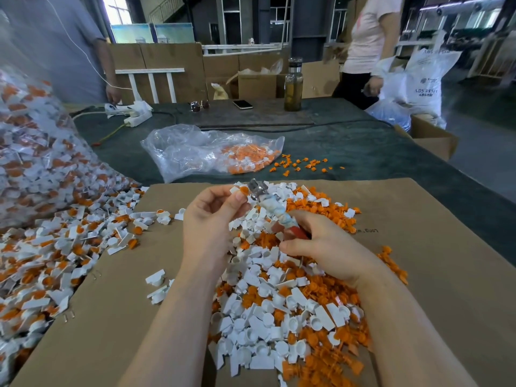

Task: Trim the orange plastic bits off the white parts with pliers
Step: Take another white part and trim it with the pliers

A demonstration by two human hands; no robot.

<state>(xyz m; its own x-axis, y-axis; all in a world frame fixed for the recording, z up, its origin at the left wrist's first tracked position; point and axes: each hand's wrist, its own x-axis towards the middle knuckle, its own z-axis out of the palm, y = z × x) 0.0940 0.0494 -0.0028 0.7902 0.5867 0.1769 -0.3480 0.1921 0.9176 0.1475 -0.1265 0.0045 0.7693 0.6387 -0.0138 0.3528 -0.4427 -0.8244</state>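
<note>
Directly below both grips lies a mixed heap of trimmed white plastic parts [268, 325] and severed orange plastic bits [321, 364]; left hand [212, 216] pinches one untrimmed white part [237, 190]; right hand [329, 247] clasps the tape-wrapped, red-handled pliers [275, 212], head at that part; left of the grips, a large clear bag of untrimmed pieces [33, 163] remains; judged well short of halfway.

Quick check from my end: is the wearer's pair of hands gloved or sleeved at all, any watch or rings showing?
Nothing is worn. The left hand and right hand are bare, no gloves, and both forearms are uncovered all the way to the bottom edge of the head view, so no sleeve shows. No watch, bracelet or ring is visible on the parts in view.
</note>
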